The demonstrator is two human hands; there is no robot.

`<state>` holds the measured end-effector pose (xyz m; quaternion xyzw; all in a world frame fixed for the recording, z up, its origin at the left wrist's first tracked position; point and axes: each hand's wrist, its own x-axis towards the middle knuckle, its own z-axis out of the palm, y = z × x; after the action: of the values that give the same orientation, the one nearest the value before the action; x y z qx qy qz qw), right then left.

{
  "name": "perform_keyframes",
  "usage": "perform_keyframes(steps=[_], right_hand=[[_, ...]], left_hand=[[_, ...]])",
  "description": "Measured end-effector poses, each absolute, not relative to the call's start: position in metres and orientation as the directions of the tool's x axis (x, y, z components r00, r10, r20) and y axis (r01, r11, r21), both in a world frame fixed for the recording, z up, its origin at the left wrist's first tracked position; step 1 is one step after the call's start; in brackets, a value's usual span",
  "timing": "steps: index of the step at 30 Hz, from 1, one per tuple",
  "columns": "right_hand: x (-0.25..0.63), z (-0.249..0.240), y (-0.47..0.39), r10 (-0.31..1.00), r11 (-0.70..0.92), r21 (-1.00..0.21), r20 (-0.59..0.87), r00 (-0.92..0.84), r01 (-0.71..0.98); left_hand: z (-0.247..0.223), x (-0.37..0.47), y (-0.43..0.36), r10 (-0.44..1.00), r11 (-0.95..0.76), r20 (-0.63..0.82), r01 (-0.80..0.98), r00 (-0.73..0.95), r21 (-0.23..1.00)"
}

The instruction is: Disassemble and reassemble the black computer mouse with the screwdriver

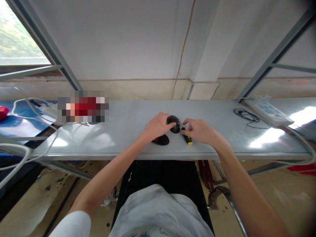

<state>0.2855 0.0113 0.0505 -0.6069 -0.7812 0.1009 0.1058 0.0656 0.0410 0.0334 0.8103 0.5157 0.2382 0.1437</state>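
A dark, rounded mouse-like part (174, 124) lies on the grey table, with the thumb and fingers of my left hand (159, 125) closed on its left side. Just below that hand rests a second black rounded piece (162, 140) with some red at its left end. To the right, a black and yellow screwdriver handle (188, 139) lies on the tabletop. My right hand (197, 130) is over the handle's upper end, fingers curled and thumb close to it; whether it grips the handle is unclear.
The grey table (133, 113) runs across the view. A coiled black cable (247, 115) and a white power strip (274, 113) lie at the right. White cables (23, 158) hang at the left, near a pixelated patch. Metal frame posts rise at both sides.
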Motion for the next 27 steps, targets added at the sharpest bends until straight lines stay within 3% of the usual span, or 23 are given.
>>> perform_keyframes(steps=[8, 19, 27], right_hand=[[0.285, 0.047, 0.013, 0.975, 0.218, -0.299, 0.022, -0.222, 0.929], [0.292, 0.046, 0.015, 0.981, 0.194, -0.273, 0.024, -0.195, 0.942], [0.295, 0.047, 0.012, 0.98, 0.2, -0.273, 0.064, -0.189, 0.941]], left_hand=[[0.029, 0.07, 0.021, 0.883, -0.468, 0.268, 0.775, 0.387, 0.424], [0.031, 0.072, 0.022, 0.882, -0.47, 0.254, 0.762, 0.396, 0.446], [0.033, 0.058, 0.022, 0.84, -0.542, 0.343, 0.677, 0.42, 0.498]])
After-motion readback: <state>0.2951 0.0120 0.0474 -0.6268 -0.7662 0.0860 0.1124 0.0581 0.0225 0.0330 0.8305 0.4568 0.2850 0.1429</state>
